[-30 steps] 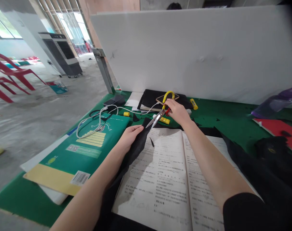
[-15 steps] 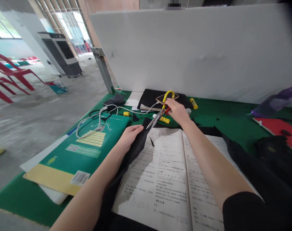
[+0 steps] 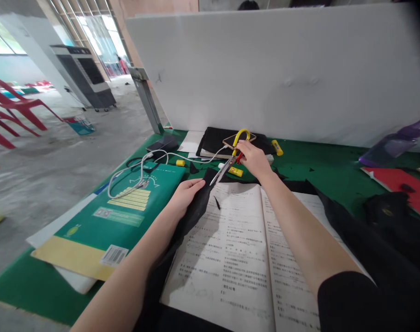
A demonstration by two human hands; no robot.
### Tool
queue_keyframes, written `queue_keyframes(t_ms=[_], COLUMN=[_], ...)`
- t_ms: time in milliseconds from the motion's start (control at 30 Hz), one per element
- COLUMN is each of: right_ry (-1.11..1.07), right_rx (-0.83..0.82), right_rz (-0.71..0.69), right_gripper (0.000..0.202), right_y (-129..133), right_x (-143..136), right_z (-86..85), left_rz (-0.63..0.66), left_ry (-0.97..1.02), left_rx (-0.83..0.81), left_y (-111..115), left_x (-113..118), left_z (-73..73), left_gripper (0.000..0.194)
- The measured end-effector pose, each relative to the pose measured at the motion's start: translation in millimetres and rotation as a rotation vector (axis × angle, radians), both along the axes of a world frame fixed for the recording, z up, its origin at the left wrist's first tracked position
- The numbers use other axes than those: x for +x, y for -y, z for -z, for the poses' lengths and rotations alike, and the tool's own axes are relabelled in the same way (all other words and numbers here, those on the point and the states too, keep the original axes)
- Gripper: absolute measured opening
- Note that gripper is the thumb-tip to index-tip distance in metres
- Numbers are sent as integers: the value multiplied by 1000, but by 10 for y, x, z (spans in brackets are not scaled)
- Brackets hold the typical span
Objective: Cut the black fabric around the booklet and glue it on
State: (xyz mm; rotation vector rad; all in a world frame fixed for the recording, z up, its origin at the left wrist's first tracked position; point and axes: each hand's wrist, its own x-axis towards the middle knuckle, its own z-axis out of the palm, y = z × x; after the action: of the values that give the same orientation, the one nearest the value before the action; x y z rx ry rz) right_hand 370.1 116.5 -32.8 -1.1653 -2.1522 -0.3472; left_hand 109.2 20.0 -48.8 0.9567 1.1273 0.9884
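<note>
My right hand (image 3: 252,157) grips scissors (image 3: 224,169) with yellow and red handles, their blades pointing down to the left. Between thumb and fingers, my left hand (image 3: 189,192) pinches the edge of a black sheet (image 3: 196,214), cloth or paper, right beside the blade tips. That black sheet lies under an open printed book (image 3: 231,240) and sticks out around its sides. A small black scrap (image 3: 217,203) rests on the left page. My right forearm hides part of the right page.
A green book (image 3: 134,198) with a white cable (image 3: 109,186) lies left on the green table (image 3: 9,281). Behind are a phone (image 3: 227,139) on a black book, yellow glue sticks (image 3: 235,171) and a white board (image 3: 265,69). A purple bottle (image 3: 393,147) leans at right.
The blades look slightly more closed beside the black sheet's edge. Both hands keep nearly the same place; the whole view has shifted slightly.
</note>
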Motion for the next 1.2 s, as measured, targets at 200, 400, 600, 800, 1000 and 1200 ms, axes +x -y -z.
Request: queue_keyframes(t_ms=[200,400,600,800,1000,1200], right_ry=[-31,-32,-49,-43,-52,-55], right_rx=[-17,-7,-18,-7,-8,25], right_rz=[-6,0,11,28,21,18], right_gripper=[43,44,43,41,43,41], right_y=[-5,13,18,2,-2,-16], right_x=[5,-2,-4,-2,2,13], right_z=[17,11,14,28,38,64], left_rz=[-6,-8,5,-24,-23,-28], left_ry=[1,11,13,3,8,4], left_rx=[-4,3,3,-3,3,-5], left_y=[-2,-9,-1,-13,-2,-2], left_x=[0,1,6,10,13,11], left_z=[0,13,5,21,-6,-5], left_gripper=[37,35,34,35,33,37])
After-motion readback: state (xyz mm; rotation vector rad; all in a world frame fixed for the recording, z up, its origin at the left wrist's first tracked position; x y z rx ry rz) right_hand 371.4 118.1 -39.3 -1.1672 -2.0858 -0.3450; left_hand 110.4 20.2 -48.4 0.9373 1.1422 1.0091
